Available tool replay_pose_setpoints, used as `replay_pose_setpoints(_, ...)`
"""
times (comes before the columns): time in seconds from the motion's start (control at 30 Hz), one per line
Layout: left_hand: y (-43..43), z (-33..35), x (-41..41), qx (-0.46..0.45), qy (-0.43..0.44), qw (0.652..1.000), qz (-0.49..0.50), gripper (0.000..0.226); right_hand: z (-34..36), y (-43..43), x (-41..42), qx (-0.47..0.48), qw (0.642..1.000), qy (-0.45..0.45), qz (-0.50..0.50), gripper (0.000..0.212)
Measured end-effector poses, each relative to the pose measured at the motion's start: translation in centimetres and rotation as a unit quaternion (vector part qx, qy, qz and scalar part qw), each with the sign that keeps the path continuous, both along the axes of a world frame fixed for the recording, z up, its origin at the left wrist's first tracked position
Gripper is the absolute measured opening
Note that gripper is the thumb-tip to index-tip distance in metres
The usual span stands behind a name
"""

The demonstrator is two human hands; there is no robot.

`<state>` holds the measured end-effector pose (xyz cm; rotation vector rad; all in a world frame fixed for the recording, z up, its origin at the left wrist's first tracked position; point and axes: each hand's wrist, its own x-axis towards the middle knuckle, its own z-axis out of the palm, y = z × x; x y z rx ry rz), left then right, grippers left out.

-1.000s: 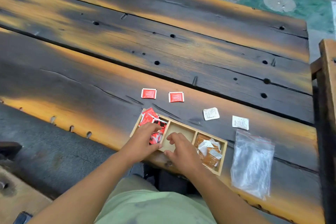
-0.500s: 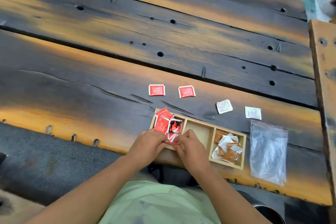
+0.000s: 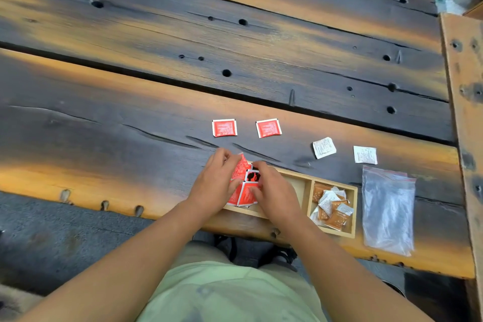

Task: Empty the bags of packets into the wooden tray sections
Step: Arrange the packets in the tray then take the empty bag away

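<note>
**Red section nearly packed**

Both hands slid up over the red packets point(image 3: 244, 188): left hand point(image 3: 215, 185) and right hand point(image 3: 271, 191) pinch the stack in the wooden tray point(image 3: 333, 235). Right section filled, middle empty (four loose packets beyond the grip); emptied bag point(image 3: 388, 210) far right.

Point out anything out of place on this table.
Four packets lie loose on the table beyond the tray: two red packets and two white packets. The tray's middle section is bare. Nothing looks spilled or damaged.
</note>
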<state>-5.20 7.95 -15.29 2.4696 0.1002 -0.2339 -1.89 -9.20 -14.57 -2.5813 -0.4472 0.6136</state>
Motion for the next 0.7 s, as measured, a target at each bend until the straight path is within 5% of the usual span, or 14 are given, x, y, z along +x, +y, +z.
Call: replay_pose_setpoints(0.7, 1.0, -1.4, -1.1, 0.098, 0.004, 0.989, -0.108, 0.057, -0.2, 0.5, 0.1, -0.083, 0.995, -0.005, 0.061, 0.043)
